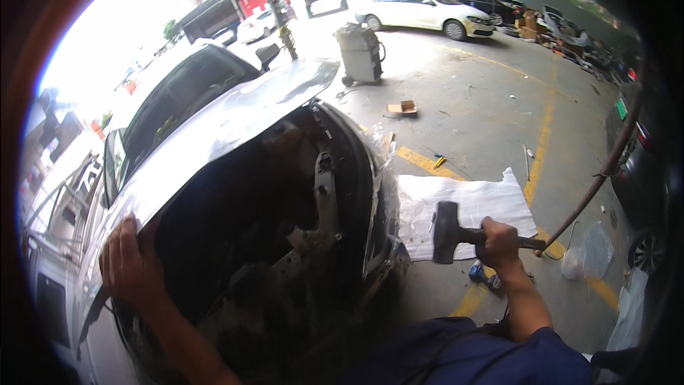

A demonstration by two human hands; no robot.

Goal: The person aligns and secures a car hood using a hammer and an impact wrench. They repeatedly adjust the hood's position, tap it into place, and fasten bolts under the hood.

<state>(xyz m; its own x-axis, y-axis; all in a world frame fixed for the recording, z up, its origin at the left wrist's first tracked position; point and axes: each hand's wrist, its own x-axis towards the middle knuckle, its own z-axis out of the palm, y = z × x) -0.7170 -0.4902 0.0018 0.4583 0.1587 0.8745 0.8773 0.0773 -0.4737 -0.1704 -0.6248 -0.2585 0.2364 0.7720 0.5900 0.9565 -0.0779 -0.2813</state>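
Head view: we are gripping a hammer (448, 234) in our right hand (497, 242), the fingers closing around the dark handle (472, 236), and are holding it out to the right of the opened-up car, above the white sheet (491, 199). Our left hand (132, 260) is resting at the near-left edge of the silver body panel (214, 135), its fingers lying on the metal; we cannot tell whether it is gripping or only leaning.

We are judging the hammer to be heavy and rigid, with its weight sitting in the blocky head, so a tight hold on the handle well back from the head is suiting it. The panel is looking thin, stiff and rather slick, its surface showing dents; its bare edge may be sharp, so we are favouring a flat palm there.

Around us, a metal bracket (325, 199) is standing inside the dark cavity and crowding it. A blue tool (477, 271) is lying below the hammer, a yellow-handled tool (439, 163) beyond the sheet. A dark hose (595, 182) is sloping down near the handle's end, and a clear plastic bag (597, 249) is lying farther right.
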